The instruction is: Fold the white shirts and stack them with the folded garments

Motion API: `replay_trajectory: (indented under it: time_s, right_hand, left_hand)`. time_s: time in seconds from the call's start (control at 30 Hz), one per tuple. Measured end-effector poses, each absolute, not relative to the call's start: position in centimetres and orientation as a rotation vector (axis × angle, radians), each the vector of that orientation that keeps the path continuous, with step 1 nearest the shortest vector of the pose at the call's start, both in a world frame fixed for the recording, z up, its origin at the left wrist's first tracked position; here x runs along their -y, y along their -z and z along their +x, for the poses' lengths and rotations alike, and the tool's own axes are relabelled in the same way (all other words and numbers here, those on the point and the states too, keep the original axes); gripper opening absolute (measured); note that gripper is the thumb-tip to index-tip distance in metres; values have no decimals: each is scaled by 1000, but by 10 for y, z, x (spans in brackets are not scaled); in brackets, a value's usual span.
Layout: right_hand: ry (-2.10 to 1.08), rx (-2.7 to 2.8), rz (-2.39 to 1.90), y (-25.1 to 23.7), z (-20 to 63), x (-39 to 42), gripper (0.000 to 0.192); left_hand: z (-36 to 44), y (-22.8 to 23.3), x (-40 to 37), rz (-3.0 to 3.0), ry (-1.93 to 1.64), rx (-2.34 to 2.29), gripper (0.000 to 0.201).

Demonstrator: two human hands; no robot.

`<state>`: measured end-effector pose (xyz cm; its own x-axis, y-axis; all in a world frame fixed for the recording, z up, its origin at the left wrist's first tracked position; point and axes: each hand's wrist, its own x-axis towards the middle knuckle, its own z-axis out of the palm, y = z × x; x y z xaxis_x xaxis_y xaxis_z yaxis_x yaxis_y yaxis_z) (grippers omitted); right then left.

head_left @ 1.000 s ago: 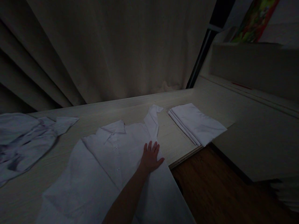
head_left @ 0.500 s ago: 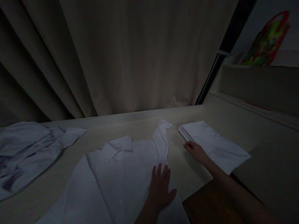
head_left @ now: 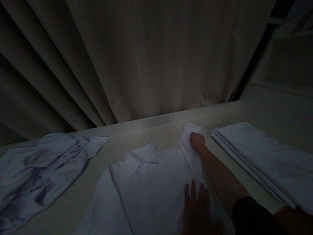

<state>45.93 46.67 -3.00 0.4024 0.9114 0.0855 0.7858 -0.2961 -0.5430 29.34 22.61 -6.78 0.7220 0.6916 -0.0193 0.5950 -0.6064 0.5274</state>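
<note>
Cloth lies crumpled in a pale, rumpled heap point(head_left: 41, 169) at the far left of the light wooden counter point(head_left: 151, 130), well apart from both hands. Next to the right, a white button-up shirt point(head_left: 144, 192) is spread flat, front up, collar toward the curtain point(head_left: 146, 55) that hangs behind the counter's back edge. The left hand point(head_left: 197, 209) rests palm down on the shirt's lower right part, its fingers point(head_left: 193, 192) straight and slightly spread, holding nothing. The shirt's sleeve point(head_left: 189, 143) runs up and away from the body toward the back edge, and the right hand point(head_left: 197, 141) sits on its cuff end, arm reaching across from the lower right; its fingers look curled onto the fabric, but the dim light does not show whether they pinch it or only press. Just right of that hand, apart from the sleeve, lies a stack of folded white cloths point(head_left: 259, 160). No writing or label can be read anywhere.
</note>
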Motion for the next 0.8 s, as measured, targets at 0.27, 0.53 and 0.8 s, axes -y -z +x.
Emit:
replay_trajectory:
  time_s: [0.27,0.53,0.8]
  right_hand:
    - [-543,1011,-1826,-39,485,-480,11]
    - [-1042,1073,-1288,-132,461,-447,18]
    - [-1025,1441,-963,-205,421,-392,46]
  left_hand:
    - [291,51,-220,2361,-304,-1048,75]
    - [293,52,-220,2461,-298,-1116,77]
    - [292,58,-220,2614,-361,-1155,76]
